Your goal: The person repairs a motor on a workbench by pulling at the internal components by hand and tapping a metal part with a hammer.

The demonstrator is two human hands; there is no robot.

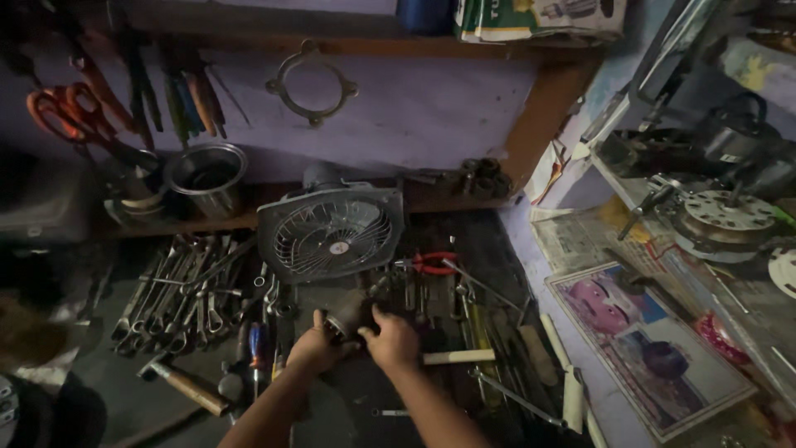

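A green-white carton (539,18) on the top shelf; picture poster (647,348) lower right.

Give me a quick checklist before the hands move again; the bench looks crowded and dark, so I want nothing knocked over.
1. Both hands on the small metal part: left hand and right hand grip it: ok.
2. Square fan standing steadily: leans behind the hands: cannot tell.
3. Room around the hands: spanners, red pliers and hammer lie close: not ok.
4. Lighting on the part: dim: not ok.
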